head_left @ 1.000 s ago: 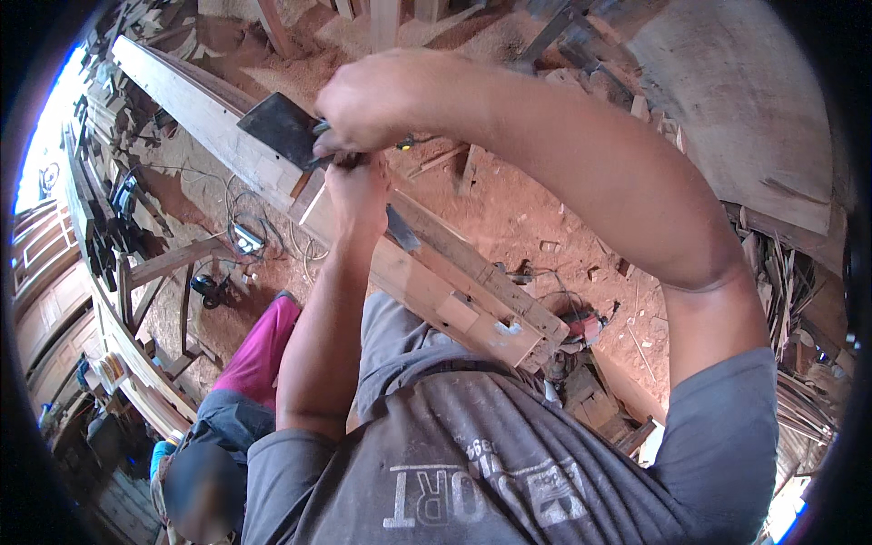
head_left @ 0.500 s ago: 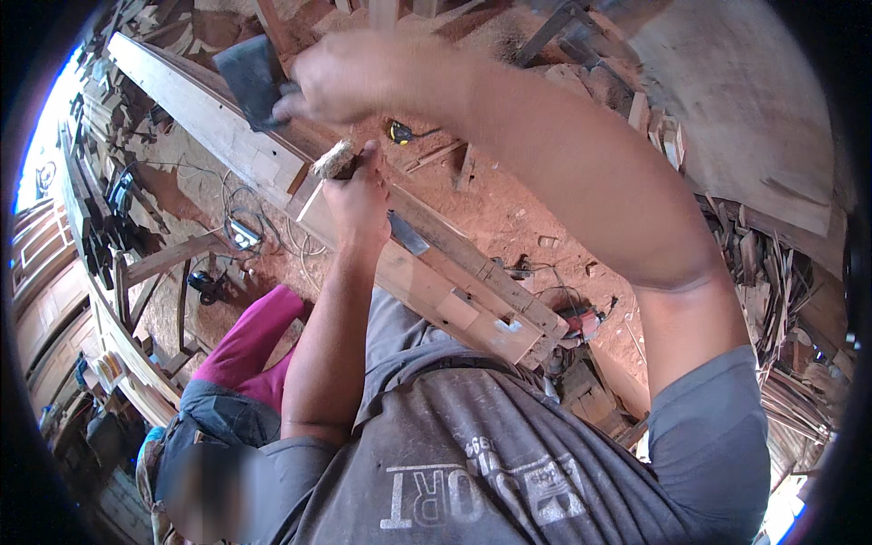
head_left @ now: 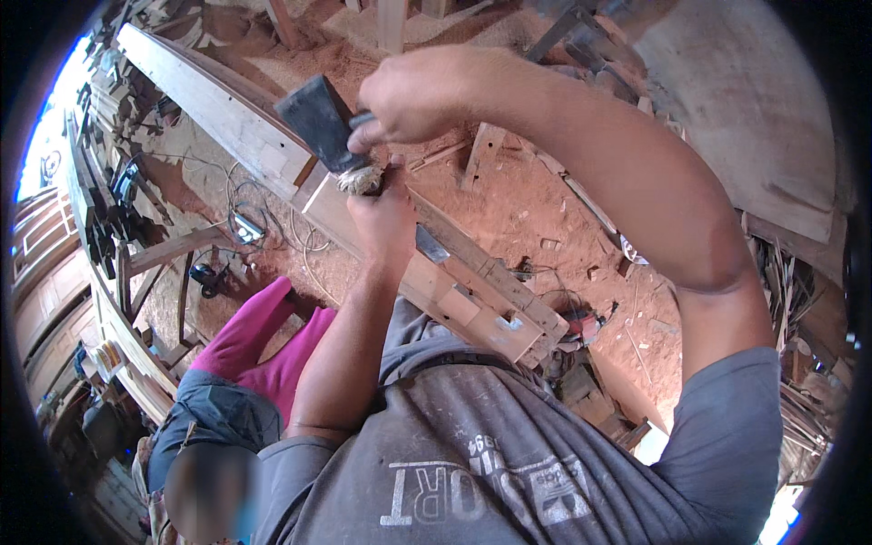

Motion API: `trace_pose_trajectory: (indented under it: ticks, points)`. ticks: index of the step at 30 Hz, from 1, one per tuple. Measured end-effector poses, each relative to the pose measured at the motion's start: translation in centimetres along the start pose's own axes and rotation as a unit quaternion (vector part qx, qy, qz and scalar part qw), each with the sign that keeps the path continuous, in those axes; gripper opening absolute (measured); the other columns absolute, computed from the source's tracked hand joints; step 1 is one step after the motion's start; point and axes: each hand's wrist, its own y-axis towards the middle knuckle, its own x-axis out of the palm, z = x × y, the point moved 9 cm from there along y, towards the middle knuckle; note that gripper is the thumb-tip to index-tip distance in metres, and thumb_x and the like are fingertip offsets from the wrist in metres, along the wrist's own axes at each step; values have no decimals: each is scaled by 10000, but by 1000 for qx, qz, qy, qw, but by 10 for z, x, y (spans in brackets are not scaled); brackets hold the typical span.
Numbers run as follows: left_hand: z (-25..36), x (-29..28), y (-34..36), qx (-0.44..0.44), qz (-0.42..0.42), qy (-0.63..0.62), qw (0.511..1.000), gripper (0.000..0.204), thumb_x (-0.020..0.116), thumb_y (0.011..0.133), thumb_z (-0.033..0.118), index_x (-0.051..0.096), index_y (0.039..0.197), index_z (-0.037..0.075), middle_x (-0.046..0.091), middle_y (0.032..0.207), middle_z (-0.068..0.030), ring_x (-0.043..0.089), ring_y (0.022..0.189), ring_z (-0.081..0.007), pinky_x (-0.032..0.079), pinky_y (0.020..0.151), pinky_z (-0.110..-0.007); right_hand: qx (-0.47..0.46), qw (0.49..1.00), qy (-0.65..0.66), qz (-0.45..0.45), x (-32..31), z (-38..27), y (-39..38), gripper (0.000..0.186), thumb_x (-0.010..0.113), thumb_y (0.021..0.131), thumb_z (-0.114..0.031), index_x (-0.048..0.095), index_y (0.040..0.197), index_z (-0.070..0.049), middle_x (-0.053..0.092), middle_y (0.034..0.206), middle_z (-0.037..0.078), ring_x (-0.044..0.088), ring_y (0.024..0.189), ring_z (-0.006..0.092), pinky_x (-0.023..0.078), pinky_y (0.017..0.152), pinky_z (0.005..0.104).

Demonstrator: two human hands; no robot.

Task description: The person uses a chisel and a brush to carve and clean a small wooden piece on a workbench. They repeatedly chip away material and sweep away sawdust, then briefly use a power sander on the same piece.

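My left hand (head_left: 385, 221) is closed around an upright wooden-handled tool, probably a chisel, over the timber beam (head_left: 391, 270). The frayed, pale top of its handle (head_left: 359, 181) sticks out above my fist; its lower end is hidden. Beside that hand a grey metal strip (head_left: 431, 245) shows against the beam; whether it belongs to the tool I cannot tell. In my right hand (head_left: 392, 102) is a mallet with a dark, block-shaped head (head_left: 318, 123). The mallet head's lower edge is right by the handle top; I cannot tell if they touch.
A person in pink trousers (head_left: 263, 341) is close on my left. Cables and a small device (head_left: 245, 229) lie on the dusty floor beyond the beam. A red power tool (head_left: 584, 329) sits near the beam's right end. A large board (head_left: 740, 100) leans at far right.
My right hand has swung the mallet rightward and down to the handle top. My left hand, still gripping the tool, has shifted slightly right. The tape measure seen earlier is now hidden.
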Motion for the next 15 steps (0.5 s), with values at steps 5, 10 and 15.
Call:
trace_pose_trajectory:
  ticks: [5, 10, 15]
  points:
    - [-2, -5, 8, 34, -13, -39, 999, 149, 726, 1005, 163, 608, 942, 97, 516, 693, 55, 462, 530, -60, 352, 450, -279, -13, 1000, 9, 25, 8, -13, -9, 588, 586, 1008, -568, 765, 1110, -18, 758, 1095, 230, 731, 1054, 392, 580, 921, 497]
    - [-41, 1, -32, -61, 17, -44, 997, 225, 734, 1001, 167, 554, 877, 114, 471, 642, 63, 430, 491, -71, 331, 427, -291, -30, 996, -60, -67, 25, -11, -10, 657, 554, 1001, -631, 750, 1145, -20, 766, 1069, 209, 732, 1048, 392, 580, 919, 493]
    - [-48, -1, -36, -50, -26, -78, 995, 224, 737, 1005, 164, 552, 883, 126, 464, 641, 68, 431, 494, -63, 319, 426, -277, -13, 995, 47, 91, 9, -12, -29, 655, 568, 1003, -616, 744, 1144, -1, 757, 1060, 235, 733, 1037, 399, 576, 916, 515]
